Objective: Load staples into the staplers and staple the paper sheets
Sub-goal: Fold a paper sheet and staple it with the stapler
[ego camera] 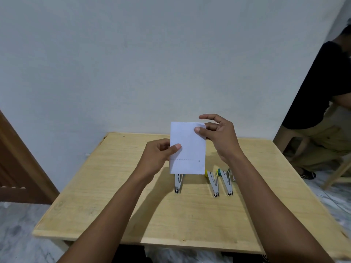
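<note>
A pale wooden counter [106, 196] stands against a plain wall, and another person in a black top [321, 88] sits at the far right edge. Above the middle of the counter a small stack of white paper sheets [190, 150] is held upright, with a row of staples across it near its lower edge. The left hand [159, 156] pinches the left edge of the sheets between thumb and fingers; the right hand [218, 135] grips the upper right corner, thumb in front, index finger lifted clear. Three open staplers lie on the counter: one [178, 184] just below the sheets, two more [214, 184] [227, 182] side by side to its right.
</note>
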